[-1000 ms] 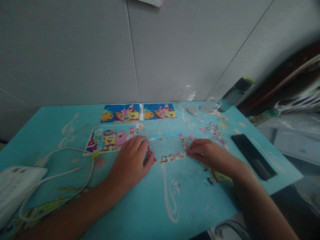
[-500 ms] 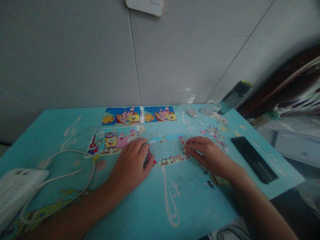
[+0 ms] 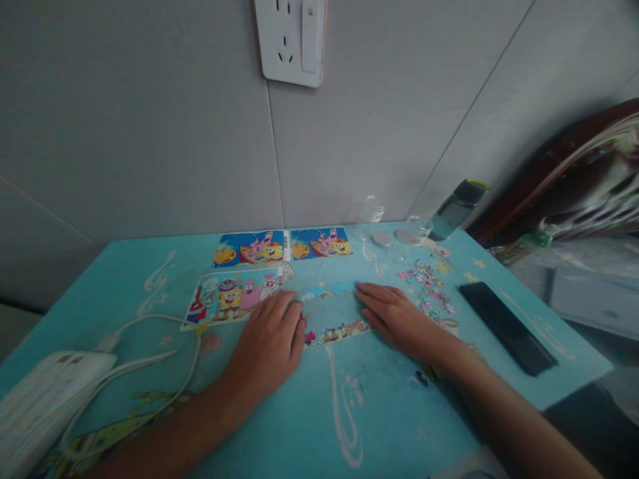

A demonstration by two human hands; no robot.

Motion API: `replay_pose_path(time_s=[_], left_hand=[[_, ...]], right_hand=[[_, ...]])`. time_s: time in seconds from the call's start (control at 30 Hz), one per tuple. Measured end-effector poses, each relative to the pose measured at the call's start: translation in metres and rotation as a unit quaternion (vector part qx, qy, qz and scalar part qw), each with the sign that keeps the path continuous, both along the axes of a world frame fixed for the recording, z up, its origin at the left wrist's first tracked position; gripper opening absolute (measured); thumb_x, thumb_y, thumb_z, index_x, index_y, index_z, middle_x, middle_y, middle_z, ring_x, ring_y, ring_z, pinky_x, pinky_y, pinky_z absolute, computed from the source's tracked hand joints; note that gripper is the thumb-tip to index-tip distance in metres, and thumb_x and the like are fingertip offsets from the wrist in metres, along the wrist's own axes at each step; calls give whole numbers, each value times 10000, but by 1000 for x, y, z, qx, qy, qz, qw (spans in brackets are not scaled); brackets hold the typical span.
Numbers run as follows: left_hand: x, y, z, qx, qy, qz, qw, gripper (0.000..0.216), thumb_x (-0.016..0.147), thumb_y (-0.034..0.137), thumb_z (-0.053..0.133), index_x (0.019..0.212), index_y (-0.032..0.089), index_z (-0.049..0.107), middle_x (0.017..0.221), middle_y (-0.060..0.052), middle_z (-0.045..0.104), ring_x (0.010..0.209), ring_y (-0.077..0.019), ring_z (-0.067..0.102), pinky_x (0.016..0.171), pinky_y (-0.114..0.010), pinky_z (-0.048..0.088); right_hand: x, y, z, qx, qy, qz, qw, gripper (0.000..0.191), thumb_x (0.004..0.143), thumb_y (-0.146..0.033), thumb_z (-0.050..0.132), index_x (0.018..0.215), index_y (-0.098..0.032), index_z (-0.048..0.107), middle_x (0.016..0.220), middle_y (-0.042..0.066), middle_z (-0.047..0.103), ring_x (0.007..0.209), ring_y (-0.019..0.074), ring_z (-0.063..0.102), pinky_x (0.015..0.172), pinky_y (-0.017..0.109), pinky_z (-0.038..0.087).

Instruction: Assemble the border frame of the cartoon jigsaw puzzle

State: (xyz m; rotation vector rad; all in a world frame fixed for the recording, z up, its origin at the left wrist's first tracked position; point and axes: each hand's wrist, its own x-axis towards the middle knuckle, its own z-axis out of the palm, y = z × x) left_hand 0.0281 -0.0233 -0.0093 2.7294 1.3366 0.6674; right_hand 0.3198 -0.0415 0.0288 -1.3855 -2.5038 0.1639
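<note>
A small jigsaw frame [image 3: 333, 330], only its coloured border assembled, lies in the middle of the turquoise table [image 3: 309, 406]. My left hand [image 3: 269, 346] rests flat on the table with its fingers against the frame's left edge. My right hand [image 3: 394, 316] lies flat with fingers stretched out over the frame's right edge. Neither hand holds anything. A pile of loose puzzle pieces [image 3: 429, 286] sits just right of my right hand.
Three cartoon picture cards lie behind the frame: one large [image 3: 232, 296], two small [image 3: 284, 245]. A black phone [image 3: 506, 326] lies at the right edge. A white power strip [image 3: 40, 399] with cables sits at the left. Small clear containers [image 3: 399, 233] stand near the wall, under a socket [image 3: 289, 40].
The view has tilted up, showing the wall socket. My right hand has opened from a curled pinch at the frame's right edge to lying flat. My left hand has barely shifted.
</note>
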Motion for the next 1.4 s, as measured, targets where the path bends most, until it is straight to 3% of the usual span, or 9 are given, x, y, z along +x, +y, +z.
replay_pose_path(time_s=[0.2,0.57,0.83,1.0,1.13,1.4], left_hand=[[1,-3,0,14,-8,5,1000,221,964,175,473,1155,167,585,1271,-145,591,1235,-306,543,1081,-552,466],[-6,-11,5,18,8,6,1000,200,939,206,528,1118,166,608,1207,-134,627,1203,-308,566,1077,-554,475],[-6,-8,4,24,-18,6,1000,413,931,224,542,1341,186,527,1254,-132,634,1177,-307,593,1032,-547,505],[-9,-7,2,7,-16,-4,1000,374,939,237,531,1308,178,558,1241,-141,612,1176,-306,589,1023,-533,518],[-9,-7,-1,10,-6,-5,1000,369,950,245,519,1308,166,563,1360,-158,570,1279,-324,546,1091,-552,479],[-9,-7,-1,13,0,-10,1000,393,953,252,526,1325,130,571,1380,-155,605,1320,-313,538,1145,-546,440]], right_hand=[[2,-4,2,-15,-15,2,1000,425,1047,-250,443,1444,-161,565,1505,163,546,1375,281,537,1145,516,451],[7,-13,1,-31,12,18,999,492,1032,-201,461,1520,-257,478,1506,104,557,1371,282,544,1176,546,426],[29,-8,9,-103,51,38,993,569,1016,-297,554,1562,-344,401,1589,50,460,1442,263,462,1188,502,418],[37,-1,6,-95,37,17,995,662,962,-335,662,1565,-344,391,1646,62,359,1498,303,366,1194,551,383],[37,0,3,-99,6,18,995,610,978,-382,635,1548,-320,429,1669,68,308,1520,299,321,1212,543,354],[36,-1,2,-65,-3,29,997,583,985,-370,620,1538,-334,439,1663,53,325,1526,297,308,1207,568,356]])
